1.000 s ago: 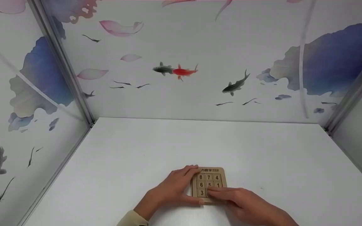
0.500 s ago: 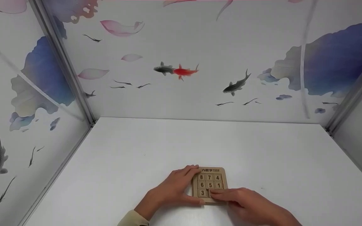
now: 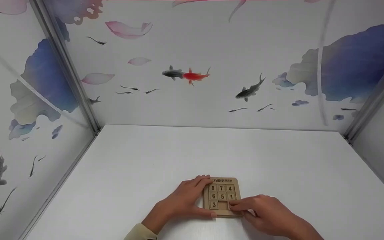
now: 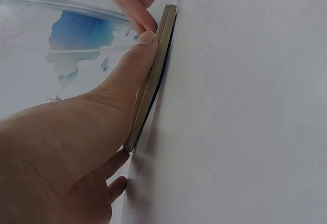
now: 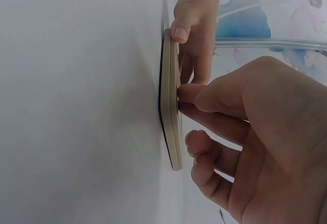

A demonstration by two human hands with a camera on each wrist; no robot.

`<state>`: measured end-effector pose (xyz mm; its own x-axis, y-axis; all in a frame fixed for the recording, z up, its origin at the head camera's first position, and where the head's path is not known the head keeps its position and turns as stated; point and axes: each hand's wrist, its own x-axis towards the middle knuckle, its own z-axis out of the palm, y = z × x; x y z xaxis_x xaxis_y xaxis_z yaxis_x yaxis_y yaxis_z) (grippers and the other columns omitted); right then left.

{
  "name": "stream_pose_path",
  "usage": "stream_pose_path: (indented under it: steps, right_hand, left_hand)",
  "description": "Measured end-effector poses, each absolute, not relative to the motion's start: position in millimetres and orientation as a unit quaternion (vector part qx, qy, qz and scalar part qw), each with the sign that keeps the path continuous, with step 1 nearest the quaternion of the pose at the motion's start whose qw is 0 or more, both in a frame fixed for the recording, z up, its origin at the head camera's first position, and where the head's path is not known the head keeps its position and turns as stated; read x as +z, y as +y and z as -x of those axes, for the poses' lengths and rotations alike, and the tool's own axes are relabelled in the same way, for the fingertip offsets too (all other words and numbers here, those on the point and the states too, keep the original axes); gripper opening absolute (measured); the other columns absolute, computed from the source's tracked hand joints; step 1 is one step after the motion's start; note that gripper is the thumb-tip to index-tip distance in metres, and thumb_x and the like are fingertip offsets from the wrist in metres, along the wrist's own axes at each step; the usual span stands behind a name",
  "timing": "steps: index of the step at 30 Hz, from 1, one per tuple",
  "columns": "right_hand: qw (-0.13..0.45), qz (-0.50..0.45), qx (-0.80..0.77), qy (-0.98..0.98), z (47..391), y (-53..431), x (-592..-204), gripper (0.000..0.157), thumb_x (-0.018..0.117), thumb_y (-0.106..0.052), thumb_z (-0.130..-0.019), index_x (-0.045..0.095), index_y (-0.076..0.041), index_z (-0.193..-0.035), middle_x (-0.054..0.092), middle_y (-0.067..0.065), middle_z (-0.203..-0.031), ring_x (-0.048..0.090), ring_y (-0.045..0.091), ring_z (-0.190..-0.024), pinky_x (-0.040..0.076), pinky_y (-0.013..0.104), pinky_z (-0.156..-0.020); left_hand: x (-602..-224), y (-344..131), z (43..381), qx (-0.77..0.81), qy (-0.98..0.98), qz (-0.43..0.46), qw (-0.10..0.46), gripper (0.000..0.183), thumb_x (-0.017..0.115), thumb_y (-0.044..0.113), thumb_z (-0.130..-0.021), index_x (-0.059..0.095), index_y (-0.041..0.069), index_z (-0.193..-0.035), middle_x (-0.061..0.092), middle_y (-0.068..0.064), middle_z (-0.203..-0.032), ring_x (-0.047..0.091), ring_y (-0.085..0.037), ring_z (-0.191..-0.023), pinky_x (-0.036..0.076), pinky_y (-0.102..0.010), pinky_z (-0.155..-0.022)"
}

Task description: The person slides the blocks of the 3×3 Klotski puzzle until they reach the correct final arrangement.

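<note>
A wooden number slide puzzle [image 3: 223,213] lies flat on the white table, its numbered tiles set in a frame. Visible tiles read 8, 7, 4, then 6, 5, 1, then 3, with a gap in the middle of the bottom row. My left hand [image 3: 186,197] holds the frame, fingers at its upper left and thumb on its near edge. The fingertips of my right hand [image 3: 268,213] press on the bottom-right tile, which they mostly cover. In the right wrist view, the puzzle [image 5: 171,101] appears edge-on, with my other right fingers loosely bent beside it.
The white table [image 3: 165,146] spreads out around the puzzle. Printed panels [image 3: 212,43] with fish and petals stand at the back and both sides, joined by metal corner posts [image 3: 68,66].
My right fingertips have slid to the right across the bottom row. The gap in the middle of that row now shows, and the 5 and 1 are uncovered. My left hand stays put.
</note>
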<state>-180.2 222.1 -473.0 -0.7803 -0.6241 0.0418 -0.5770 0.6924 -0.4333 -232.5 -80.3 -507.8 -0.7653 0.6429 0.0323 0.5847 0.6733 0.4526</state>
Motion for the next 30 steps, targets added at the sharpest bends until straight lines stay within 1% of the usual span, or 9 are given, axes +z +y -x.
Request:
stream_pose_path:
  steps: [3, 6, 13, 15, 18, 20, 22, 25, 30]
  right_hand:
    - [0.038, 0.329, -0.207, 0.921, 178, 223, -471, 0.040, 0.070, -0.007, -0.100, 0.083, -0.036, -0.124, 0.076, -0.018, -0.131, 0.076, 0.012, -0.118, 0.066, 0.044, -0.091]
    - [0.025, 0.331, -0.203, 0.921, 177, 223, -470, 0.041, 0.070, -0.004, -0.098, 0.084, -0.035, -0.121, 0.077, -0.017, -0.129, 0.077, 0.014, -0.116, 0.066, 0.045, -0.091]
    - [0.026, 0.317, -0.217, 0.923, 177, 217, -473, 0.025, 0.071, -0.016, -0.104, 0.084, -0.031, -0.119, 0.080, -0.017, -0.121, 0.070, -0.001, -0.100, 0.059, 0.027, -0.075]
    - [0.024, 0.314, -0.222, 0.923, 177, 216, -475, 0.022, 0.071, -0.020, -0.105, 0.083, -0.030, -0.120, 0.079, -0.017, -0.118, 0.067, -0.003, -0.095, 0.057, 0.024, -0.073]
    - [0.021, 0.314, -0.222, 0.923, 177, 212, -479, 0.022, 0.068, -0.023, -0.108, 0.080, -0.031, -0.124, 0.078, -0.018, -0.119, 0.065, -0.004, -0.094, 0.059, 0.025, -0.075]
    - [0.022, 0.322, -0.226, 0.919, 176, 210, -482, 0.026, 0.066, -0.022, -0.108, 0.078, -0.031, -0.130, 0.077, -0.017, -0.124, 0.066, -0.002, -0.099, 0.062, 0.029, -0.080]
    - [0.026, 0.331, -0.229, 0.915, 174, 208, -485, 0.030, 0.064, -0.022, -0.110, 0.074, -0.032, -0.136, 0.074, -0.017, -0.131, 0.069, 0.002, -0.112, 0.064, 0.035, -0.092]
    - [0.041, 0.344, -0.244, 0.906, 171, 205, -488, 0.036, 0.061, -0.022, -0.111, 0.069, -0.032, -0.144, 0.070, -0.015, -0.142, 0.068, 0.008, -0.128, 0.062, 0.041, -0.105]
    - [0.096, 0.336, -0.264, 0.899, 168, 201, -487, 0.040, 0.059, -0.030, -0.112, 0.062, -0.037, -0.152, 0.063, -0.015, -0.153, 0.062, 0.010, -0.140, 0.058, 0.043, -0.112]
  left_hand:
    - [-508, -80, 232, 0.222, 0.913, -0.338, 0.060, 0.108, 0.071, 0.083, -0.086, 0.033, 0.025, -0.169, 0.037, 0.004, -0.174, 0.039, -0.018, -0.160, 0.036, -0.051, -0.131]
    - [-508, -80, 233, 0.219, 0.913, -0.339, 0.057, 0.108, 0.072, 0.082, -0.086, 0.034, 0.024, -0.169, 0.037, 0.003, -0.174, 0.039, -0.018, -0.160, 0.036, -0.051, -0.131]
    - [-510, -80, 233, 0.225, 0.913, -0.334, 0.063, 0.110, 0.072, 0.083, -0.085, 0.034, 0.024, -0.169, 0.037, 0.003, -0.174, 0.041, -0.018, -0.159, 0.037, -0.051, -0.130]
    - [-510, -79, 233, 0.227, 0.913, -0.334, 0.063, 0.110, 0.073, 0.082, -0.085, 0.034, 0.023, -0.169, 0.036, 0.003, -0.174, 0.042, -0.018, -0.158, 0.036, -0.052, -0.130]
    - [-508, -80, 232, 0.235, 0.910, -0.335, 0.066, 0.109, 0.074, 0.080, -0.086, 0.033, 0.022, -0.170, 0.035, 0.003, -0.175, 0.042, -0.018, -0.158, 0.036, -0.052, -0.131]
    - [-507, -80, 231, 0.239, 0.908, -0.335, 0.071, 0.109, 0.074, 0.079, -0.087, 0.032, 0.022, -0.170, 0.033, 0.003, -0.175, 0.041, -0.018, -0.158, 0.035, -0.052, -0.131]
    - [-507, -80, 231, 0.242, 0.908, -0.335, 0.075, 0.109, 0.073, 0.079, -0.088, 0.031, 0.022, -0.171, 0.032, 0.003, -0.175, 0.041, -0.018, -0.158, 0.034, -0.052, -0.131]
    - [-507, -80, 230, 0.247, 0.907, -0.332, 0.082, 0.110, 0.072, 0.080, -0.088, 0.029, 0.023, -0.172, 0.030, 0.004, -0.176, 0.039, -0.018, -0.159, 0.032, -0.052, -0.132]
    - [-510, -80, 231, 0.258, 0.906, -0.325, 0.085, 0.113, 0.072, 0.081, -0.087, 0.027, 0.023, -0.173, 0.028, 0.004, -0.178, 0.038, -0.019, -0.160, 0.030, -0.051, -0.133]
